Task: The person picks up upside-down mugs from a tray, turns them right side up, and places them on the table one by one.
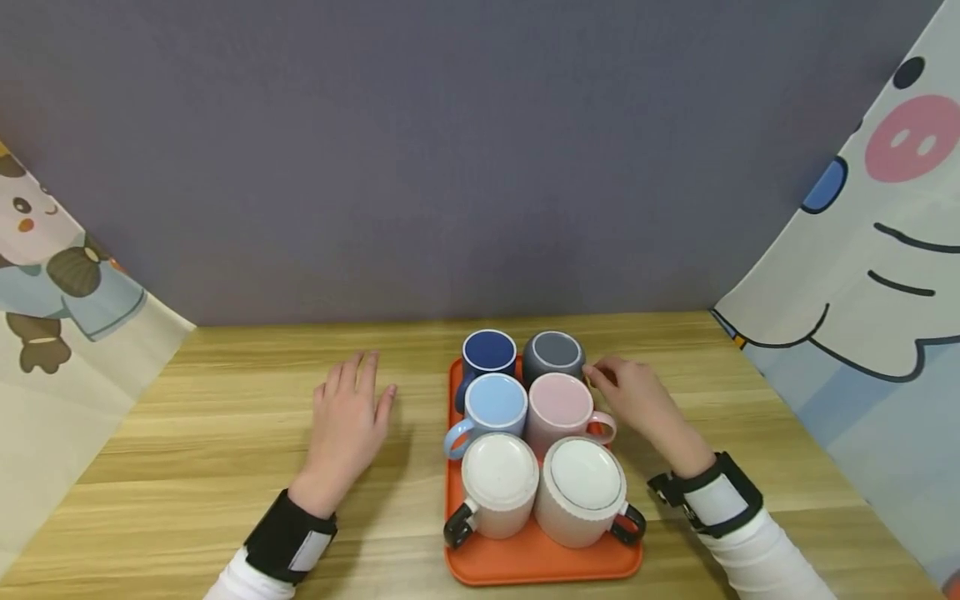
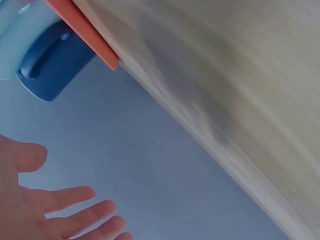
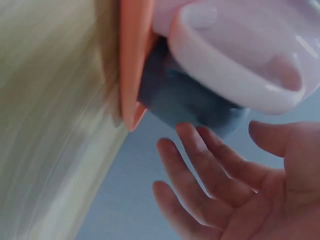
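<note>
An orange tray (image 1: 525,560) on the wooden table carries several mugs standing upside down. At the back are a dark blue mug (image 1: 488,351) and a grey mug (image 1: 553,355), then a light blue mug (image 1: 495,403) and a pink mug (image 1: 560,405), with two pale mugs (image 1: 499,477) in front. My right hand (image 1: 628,393) hovers beside the grey mug (image 3: 200,107); its fingers (image 3: 200,160) are spread and relaxed, close to the mug and holding nothing. Left of the tray, my left hand (image 1: 348,419) lies flat on the table, fingers (image 2: 70,197) straight and empty.
A grey backdrop rises behind the table. Cartoon-printed cloth panels close off the left side (image 1: 67,333) and the right side (image 1: 862,292). Bare wooden tabletop (image 1: 247,400) stretches left of the tray and in a narrower strip on its right.
</note>
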A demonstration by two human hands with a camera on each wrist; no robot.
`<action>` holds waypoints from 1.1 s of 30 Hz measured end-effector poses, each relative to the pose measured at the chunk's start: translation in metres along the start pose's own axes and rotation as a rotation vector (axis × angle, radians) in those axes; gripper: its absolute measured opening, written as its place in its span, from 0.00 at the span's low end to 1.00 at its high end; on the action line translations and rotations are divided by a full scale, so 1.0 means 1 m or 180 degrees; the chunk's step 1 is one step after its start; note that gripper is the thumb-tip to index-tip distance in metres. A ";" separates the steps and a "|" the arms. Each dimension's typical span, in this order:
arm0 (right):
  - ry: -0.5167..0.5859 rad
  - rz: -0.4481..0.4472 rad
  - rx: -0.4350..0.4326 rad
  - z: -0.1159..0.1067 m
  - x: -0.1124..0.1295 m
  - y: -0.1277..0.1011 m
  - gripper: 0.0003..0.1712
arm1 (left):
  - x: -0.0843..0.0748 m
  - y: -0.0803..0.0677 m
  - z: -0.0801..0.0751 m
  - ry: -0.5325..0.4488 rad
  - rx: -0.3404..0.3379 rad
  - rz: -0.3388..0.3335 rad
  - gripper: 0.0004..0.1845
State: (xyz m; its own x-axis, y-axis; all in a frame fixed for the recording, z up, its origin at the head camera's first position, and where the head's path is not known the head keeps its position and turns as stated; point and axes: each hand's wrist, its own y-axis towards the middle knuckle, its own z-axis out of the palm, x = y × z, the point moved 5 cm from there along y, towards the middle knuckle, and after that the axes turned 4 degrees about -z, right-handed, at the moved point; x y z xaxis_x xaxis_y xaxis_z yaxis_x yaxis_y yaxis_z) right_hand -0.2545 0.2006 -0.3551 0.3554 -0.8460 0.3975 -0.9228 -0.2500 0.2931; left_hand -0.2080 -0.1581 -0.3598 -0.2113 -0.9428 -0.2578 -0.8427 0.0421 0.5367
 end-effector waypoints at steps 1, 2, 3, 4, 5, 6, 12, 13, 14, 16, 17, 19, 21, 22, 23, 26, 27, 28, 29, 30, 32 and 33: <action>0.0043 0.0003 0.0026 0.000 0.001 0.000 0.16 | 0.002 0.000 -0.001 0.0020 0.0001 -0.0001 0.29; 0.0093 0.0015 0.0070 0.001 0.002 0.000 0.16 | 0.005 -0.001 -0.002 0.0037 0.0003 -0.0007 0.29; 0.0133 0.0029 0.0109 0.001 0.003 0.000 0.16 | 0.007 -0.002 -0.003 0.0046 0.0004 -0.0022 0.28; 0.0182 0.0046 0.0150 0.002 0.003 -0.001 0.17 | 0.009 -0.002 -0.004 0.0058 -0.0002 -0.0031 0.28; 0.0222 0.0069 0.0187 0.003 0.003 -0.001 0.17 | 0.011 -0.003 -0.005 0.0068 -0.0008 -0.0034 0.28; 0.0260 0.0094 0.0222 0.004 0.002 -0.001 0.18 | 0.013 -0.003 -0.005 0.0073 -0.0008 -0.0043 0.28; 0.0472 0.0140 0.0427 0.009 -0.002 -0.001 0.18 | 0.025 -0.005 -0.011 0.0105 -0.0061 -0.0081 0.27; 0.0482 0.0133 0.0463 0.010 -0.002 -0.001 0.17 | 0.027 -0.006 -0.011 0.0113 -0.0069 -0.0090 0.27; 0.0493 0.0127 0.0492 0.010 -0.002 0.000 0.16 | 0.030 -0.006 -0.012 0.0121 -0.0066 -0.0107 0.27; 0.0501 0.0119 0.0547 0.011 -0.002 0.000 0.15 | 0.034 -0.007 -0.013 0.0134 -0.0074 -0.0131 0.27; 0.0501 0.0110 0.0564 0.012 -0.002 0.000 0.15 | 0.036 -0.008 -0.014 0.0138 -0.0077 -0.0143 0.27; 0.0505 0.0102 0.0574 0.012 -0.002 0.001 0.14 | 0.040 -0.008 -0.016 0.0156 -0.0106 -0.0155 0.27; 0.0545 0.0107 0.0587 0.013 -0.004 0.002 0.14 | 0.043 -0.009 -0.019 0.0174 -0.0150 -0.0160 0.26; 0.0575 0.0108 0.0598 0.014 -0.005 0.003 0.14 | 0.045 -0.009 -0.020 0.0183 -0.0164 -0.0163 0.26; 0.0621 0.0112 0.0607 0.014 -0.005 0.003 0.13 | 0.046 -0.009 -0.021 0.0191 -0.0174 -0.0163 0.26; 0.0866 0.0157 0.0677 0.017 -0.006 0.004 0.14 | 0.051 -0.009 -0.025 0.0227 -0.0182 -0.0174 0.26; 0.0965 0.0188 0.0703 0.018 -0.006 0.004 0.14 | 0.053 -0.009 -0.026 0.0240 -0.0183 -0.0176 0.26; 0.1068 0.0216 0.0736 0.018 -0.006 0.003 0.14 | 0.055 -0.009 -0.026 0.0252 -0.0182 -0.0177 0.26; 0.1178 0.0253 0.0762 0.019 -0.006 0.003 0.14 | 0.056 -0.009 -0.027 0.0262 -0.0185 -0.0176 0.26; 0.1283 0.0289 0.0794 0.020 -0.006 0.003 0.14 | 0.058 -0.009 -0.027 0.0272 -0.0186 -0.0181 0.26; 0.1425 0.0351 0.0846 0.022 -0.007 0.002 0.15 | 0.060 -0.009 -0.028 0.0290 -0.0203 -0.0176 0.26; 0.1478 0.0381 0.0866 0.023 -0.007 0.002 0.15 | 0.061 -0.008 -0.028 0.0297 -0.0208 -0.0175 0.26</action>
State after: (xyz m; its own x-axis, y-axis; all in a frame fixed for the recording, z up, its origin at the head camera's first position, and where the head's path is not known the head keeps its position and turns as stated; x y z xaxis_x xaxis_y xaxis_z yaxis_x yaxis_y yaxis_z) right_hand -0.2616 0.1951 -0.3770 0.2169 -0.5946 0.7742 -0.9441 -0.3295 0.0114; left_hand -0.2000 -0.2249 -0.3575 -0.1162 -0.9699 -0.2139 -0.8170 -0.0292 0.5759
